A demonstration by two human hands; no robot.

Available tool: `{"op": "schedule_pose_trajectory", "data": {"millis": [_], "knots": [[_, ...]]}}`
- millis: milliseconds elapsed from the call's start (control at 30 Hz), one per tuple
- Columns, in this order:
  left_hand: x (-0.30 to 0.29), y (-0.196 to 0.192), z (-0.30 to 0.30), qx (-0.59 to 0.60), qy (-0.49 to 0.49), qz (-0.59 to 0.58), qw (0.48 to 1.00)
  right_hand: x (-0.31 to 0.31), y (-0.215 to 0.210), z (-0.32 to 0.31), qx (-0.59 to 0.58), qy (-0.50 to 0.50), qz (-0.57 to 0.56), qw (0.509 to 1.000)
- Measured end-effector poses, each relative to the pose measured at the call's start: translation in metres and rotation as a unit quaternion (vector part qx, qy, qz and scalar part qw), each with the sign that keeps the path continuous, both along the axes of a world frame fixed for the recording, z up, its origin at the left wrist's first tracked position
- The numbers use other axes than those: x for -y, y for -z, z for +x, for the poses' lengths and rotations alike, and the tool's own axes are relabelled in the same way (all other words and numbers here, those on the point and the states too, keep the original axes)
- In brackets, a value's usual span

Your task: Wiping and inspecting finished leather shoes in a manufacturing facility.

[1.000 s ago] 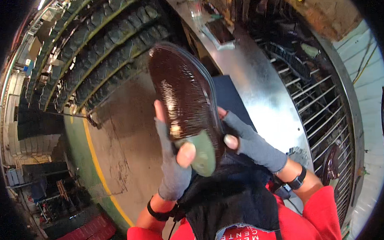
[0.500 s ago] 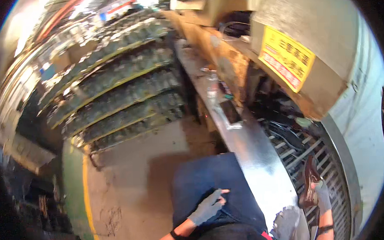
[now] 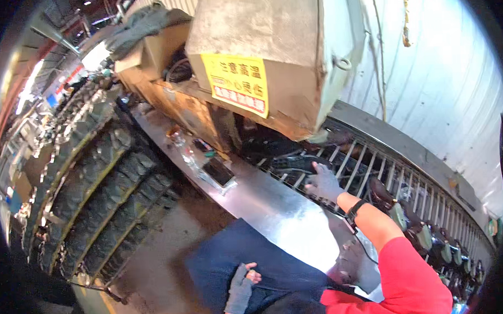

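My right hand (image 3: 323, 183), in a grey fingerless glove, is stretched over the roller conveyor (image 3: 368, 167). Its fingers are apart and I see nothing held in them. Just beyond the fingertips lies a dark, shoe-like piece (image 3: 297, 163); I cannot tell whether they touch it. To the right of that hand, a dark brown shoe (image 3: 381, 192) sits on the rollers. My left hand (image 3: 240, 290), gloved the same way, rests on the dark blue cloth (image 3: 232, 252) over my lap. Its fingers are loosely bent with a gap between them, and nothing shows in the grip.
A metal ledge (image 3: 264, 192) runs along the conveyor, with a phone (image 3: 217, 172) and a clear bottle (image 3: 183, 148) on it. Ahead stands a boxy machine with a yellow warning label (image 3: 238, 83). Racks (image 3: 97, 190) of dark shoe-like items fill the left. More shoes (image 3: 426, 236) line the conveyor at right.
My right hand has let go of the brown shoe and moved forward and left over the rollers. The view has swung to the right. My left hand stays on my lap.
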State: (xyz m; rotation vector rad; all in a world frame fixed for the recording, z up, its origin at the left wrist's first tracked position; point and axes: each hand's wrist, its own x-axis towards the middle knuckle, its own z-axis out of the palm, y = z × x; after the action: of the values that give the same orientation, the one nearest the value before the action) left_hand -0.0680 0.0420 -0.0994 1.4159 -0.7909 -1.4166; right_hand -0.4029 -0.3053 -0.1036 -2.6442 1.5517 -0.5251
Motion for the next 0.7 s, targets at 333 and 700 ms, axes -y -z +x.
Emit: {"op": "schedule_pose_trajectory", "data": {"millis": [333, 700], "knots": [[0.011, -0.031, -0.007, 0.006, -0.002, -0.051, 0.999, -0.063, -0.167, 0.066, 0.151, -0.109, 0.123, 0.975], [0.023, -0.069, -0.007, -0.226, -0.058, 0.12, 0.965, 0.032, -0.116, 0.101, 0.079, -0.266, 0.16, 0.947]]}}
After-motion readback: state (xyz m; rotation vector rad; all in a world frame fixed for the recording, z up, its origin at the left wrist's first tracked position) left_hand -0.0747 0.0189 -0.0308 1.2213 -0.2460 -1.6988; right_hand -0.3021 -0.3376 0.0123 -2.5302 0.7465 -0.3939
